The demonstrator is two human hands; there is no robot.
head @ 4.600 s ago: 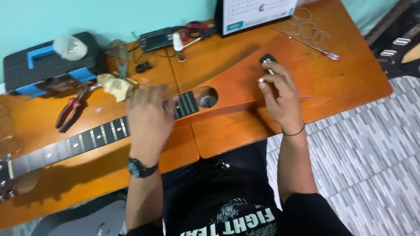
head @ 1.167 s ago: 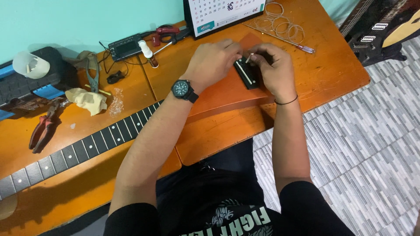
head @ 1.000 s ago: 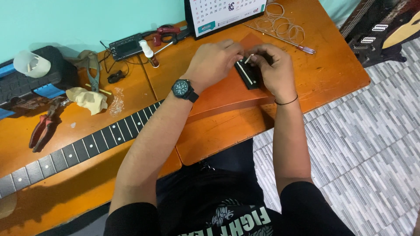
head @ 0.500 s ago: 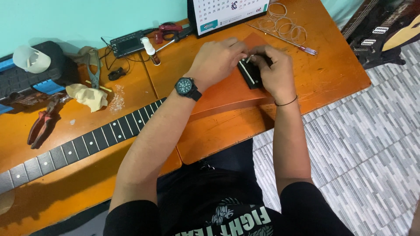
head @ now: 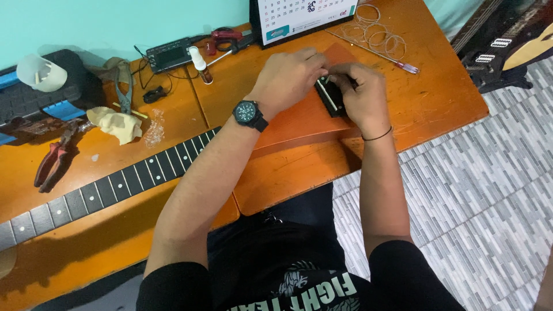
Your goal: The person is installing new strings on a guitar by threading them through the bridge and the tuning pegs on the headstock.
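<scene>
Both hands set on the black rectangular bridge block with its white saddle strip (head: 329, 95), fixed on the orange-brown wooden guitar body (head: 299, 118) lying across the desk. Left hand (head: 288, 78), wrist banded by a black round-faced watch (head: 249, 113), curled over the block's left end, fingertips touching it. Right hand (head: 363, 95), wrist ringed by a thin black cord bracelet (head: 377, 136), closed around the block's right end, fingers pinched at its upper edge; whether something small sits between those fingers cannot be told.

Placement relative to the bridge block:
- Left and below: dark fretboard with pale frets (head: 115, 184), running out toward the lower left.
- Far left: red-handled pliers (head: 55, 161), crumpled yellow cloth (head: 118, 124) and grey metal pincers (head: 124, 86).
- Upper left: black electronic tuner box (head: 170, 56) and small white-capped bottle (head: 200, 62).
- Directly above: desk calendar with white pages (head: 302, 14).
- Upper right: coiled thin metal strings (head: 374, 34) and red-handled screwdriver (head: 397, 62).
- Far upper left: black-and-blue plastic toolbox (head: 40, 103) with a white plastic cup (head: 40, 74) on top.
</scene>
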